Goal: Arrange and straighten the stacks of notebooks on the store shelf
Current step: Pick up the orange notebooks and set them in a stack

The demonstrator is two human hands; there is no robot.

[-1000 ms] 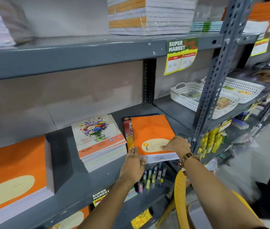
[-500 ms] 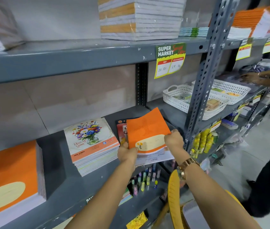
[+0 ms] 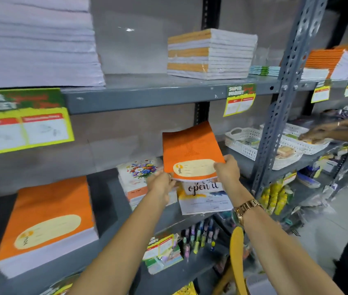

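Observation:
Both hands hold an orange notebook [image 3: 191,150] with a cream label, tilted up above the middle shelf [image 3: 109,228]. My left hand [image 3: 160,184] grips its lower left corner, and my right hand [image 3: 228,169] grips its lower right edge. Under it on the shelf lies a white notebook [image 3: 205,199] reading "open it". Just left stands a floral-cover stack [image 3: 134,177], partly hidden by my left hand. A thick orange stack [image 3: 45,222] sits at the far left of the same shelf.
The upper shelf [image 3: 169,94] carries wrapped notebook stacks [image 3: 209,54] and price tags [image 3: 240,99]. White baskets [image 3: 249,143] sit right of the grey upright post [image 3: 275,116], where another person's hand [image 3: 317,133] reaches. Pens [image 3: 198,237] stand on the lower shelf. A yellow chair back [image 3: 237,252] is near my right arm.
The orange notebook has been lifted off the small pile and tilted upward in both hands, uncovering the "open it" notebook. The view has swung up.

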